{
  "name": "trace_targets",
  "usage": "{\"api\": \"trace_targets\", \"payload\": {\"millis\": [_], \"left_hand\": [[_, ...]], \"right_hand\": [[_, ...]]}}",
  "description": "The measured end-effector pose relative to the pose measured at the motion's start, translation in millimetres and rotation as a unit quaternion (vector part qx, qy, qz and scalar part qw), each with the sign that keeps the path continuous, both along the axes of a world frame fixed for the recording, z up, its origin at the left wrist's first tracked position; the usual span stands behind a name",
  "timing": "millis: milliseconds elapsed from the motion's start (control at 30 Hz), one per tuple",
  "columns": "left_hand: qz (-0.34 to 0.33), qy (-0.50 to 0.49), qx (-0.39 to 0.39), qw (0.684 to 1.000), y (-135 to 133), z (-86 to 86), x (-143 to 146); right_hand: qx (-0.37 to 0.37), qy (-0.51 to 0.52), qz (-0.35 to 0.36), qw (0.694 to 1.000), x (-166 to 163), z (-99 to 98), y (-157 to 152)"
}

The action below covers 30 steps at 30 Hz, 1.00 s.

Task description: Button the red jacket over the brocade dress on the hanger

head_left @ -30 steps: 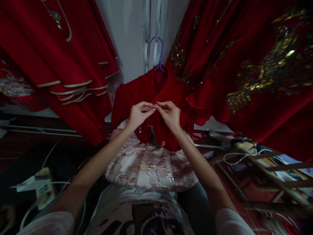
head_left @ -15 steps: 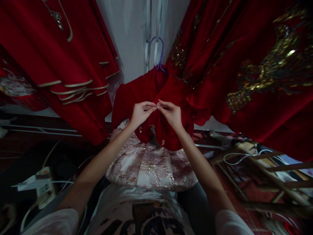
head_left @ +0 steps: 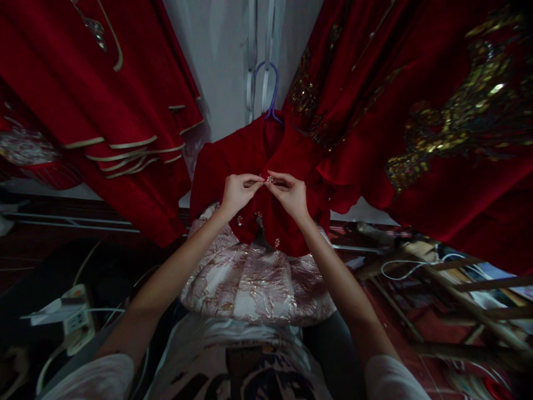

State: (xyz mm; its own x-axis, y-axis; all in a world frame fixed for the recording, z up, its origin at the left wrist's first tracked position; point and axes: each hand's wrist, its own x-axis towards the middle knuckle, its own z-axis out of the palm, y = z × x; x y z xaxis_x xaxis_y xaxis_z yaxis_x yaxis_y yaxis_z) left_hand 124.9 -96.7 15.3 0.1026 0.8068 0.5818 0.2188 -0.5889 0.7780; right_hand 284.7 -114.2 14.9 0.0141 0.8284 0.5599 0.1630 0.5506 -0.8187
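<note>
A small red velvet jacket (head_left: 233, 161) hangs on a blue hanger (head_left: 270, 89) in front of me, above a pale pink brocade skirt (head_left: 254, 283). My left hand (head_left: 238, 194) and my right hand (head_left: 290, 194) meet at the jacket's front opening, fingers pinched. Between the fingertips sits a small sparkly button (head_left: 270, 179). The left hand pinches the fabric edge beside it; the right hand pinches at the button. Other small buttons (head_left: 277, 243) show lower down the front.
Large red garments with cream trim (head_left: 125, 144) hang at the left, and red ones with gold sequins (head_left: 449, 122) at the right. A white power strip with cables (head_left: 75, 322) lies at the lower left. Wooden slats and a white cable (head_left: 416, 266) are at the right.
Both hands stayed at the jacket's front; they rose a little and then settled, and the button now shows more plainly between the fingertips.
</note>
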Motion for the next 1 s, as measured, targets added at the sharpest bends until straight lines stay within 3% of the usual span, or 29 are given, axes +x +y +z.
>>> {"api": "trace_targets", "payload": {"millis": [100,233,367,533,667,767,867,1000], "left_hand": [[-0.038,-0.004,-0.014,0.999,-2.8,2.3,4.2],[-0.101,-0.116,-0.104,0.983,-9.1,3.9,9.6],[-0.134,-0.217,-0.181,0.95,-15.9,-1.4,8.4],[-0.174,-0.161,-0.259,0.936,-29.5,-15.1,14.3],[-0.208,-0.161,-0.273,0.926,-40.9,-21.6,21.5],[-0.188,-0.171,-0.302,0.919,-45.1,-27.2,16.9],[-0.101,-0.161,-0.318,0.929,-47.7,-35.5,5.2],[-0.028,-0.201,-0.325,0.924,-55.0,-40.5,-7.3]], "right_hand": [[0.012,-0.024,-0.02,0.999,-3.7,-0.8,-0.6],[0.025,-0.035,-0.034,0.998,-7.0,-5.3,-8.7],[-0.04,-0.074,0.016,0.996,6.0,-10.2,-23.0],[-0.159,0.005,0.099,0.982,29.5,5.9,-34.9],[-0.188,0.018,0.169,0.967,40.6,23.7,-44.5],[-0.149,-0.045,0.168,0.974,44.9,30.3,-51.8],[-0.115,-0.082,0.145,0.979,42.6,32.1,-57.4],[-0.155,-0.125,0.177,0.964,23.3,23.4,-62.0]]}}
